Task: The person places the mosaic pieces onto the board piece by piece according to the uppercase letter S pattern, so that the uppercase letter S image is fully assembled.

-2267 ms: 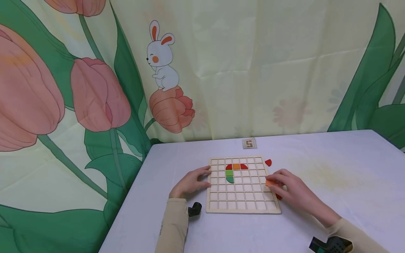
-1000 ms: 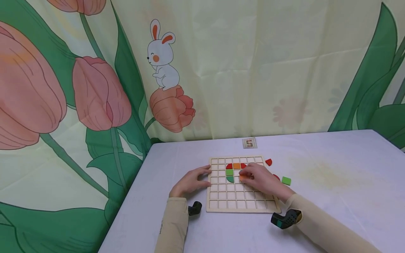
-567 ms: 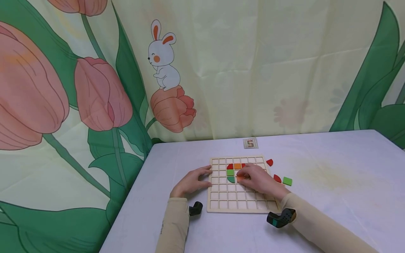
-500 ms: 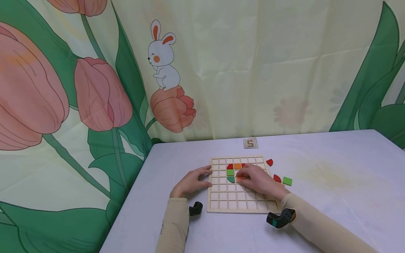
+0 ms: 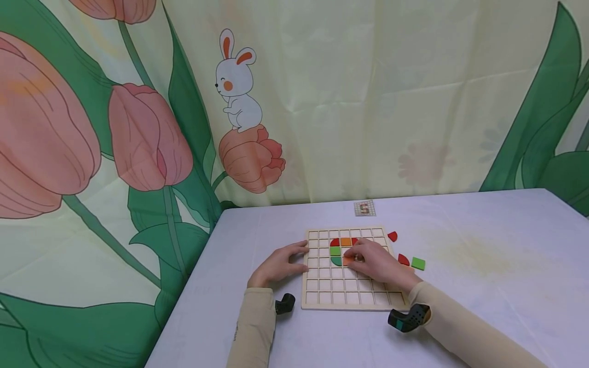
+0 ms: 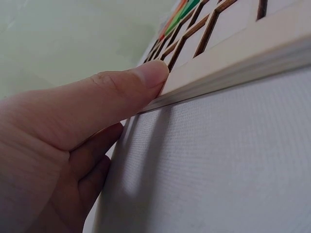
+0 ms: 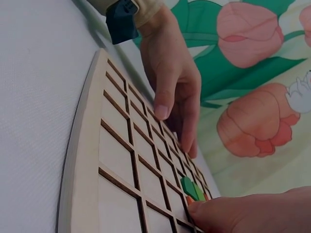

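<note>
Head view: Backdrop, pale, printed with tulips and a rabbit. Table, white-covered, in front. Sleeves, tan, two. Board, wooden, gridded, flat on the table. Right hand, above the board, thumb and forefinger closed in a pinch on an orange piece. Left hand, beside the board's left edge, fingers apart and extended, thumb touching the rim, no grasp. Wrist units, black, one per wrist. Card, patterned, beyond the board. Green tile, loose, right of the board. Set in cells: orange tile, between two red quarters; second green tile, below the left one; dark green quarter, below that. Loose red pieces, two, by the right edge. Pinched orange piece, just right of the dark green quarter; seated or raised, cannot tell.
</note>
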The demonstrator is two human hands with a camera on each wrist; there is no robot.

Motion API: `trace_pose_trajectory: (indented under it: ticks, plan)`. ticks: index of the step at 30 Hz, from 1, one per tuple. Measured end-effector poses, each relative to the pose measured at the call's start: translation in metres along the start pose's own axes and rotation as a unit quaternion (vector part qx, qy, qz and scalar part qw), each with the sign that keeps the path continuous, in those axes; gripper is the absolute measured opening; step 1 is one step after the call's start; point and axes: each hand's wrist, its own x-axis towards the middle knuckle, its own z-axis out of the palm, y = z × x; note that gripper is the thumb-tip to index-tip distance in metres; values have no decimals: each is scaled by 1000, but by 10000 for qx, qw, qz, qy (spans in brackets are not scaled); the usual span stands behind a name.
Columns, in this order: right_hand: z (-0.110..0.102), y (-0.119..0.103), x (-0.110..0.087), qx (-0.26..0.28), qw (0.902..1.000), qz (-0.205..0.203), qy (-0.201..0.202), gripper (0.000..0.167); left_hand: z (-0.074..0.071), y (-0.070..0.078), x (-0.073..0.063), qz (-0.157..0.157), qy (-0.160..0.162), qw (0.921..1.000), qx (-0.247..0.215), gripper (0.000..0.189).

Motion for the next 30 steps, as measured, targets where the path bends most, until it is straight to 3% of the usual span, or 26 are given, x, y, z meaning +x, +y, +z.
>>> trace_pose_trajectory:
  ticks: [11, 30]
  plan:
    - [-1, 1, -1, 48, 9998, 186, 68, 20, 0, 0, 0, -90, 22, 10000, -2, 58]
    - [0, 2, -2, 141, 9998, 37, 127, 19, 0, 0, 0, -36, 9, 10000, 29, 58]
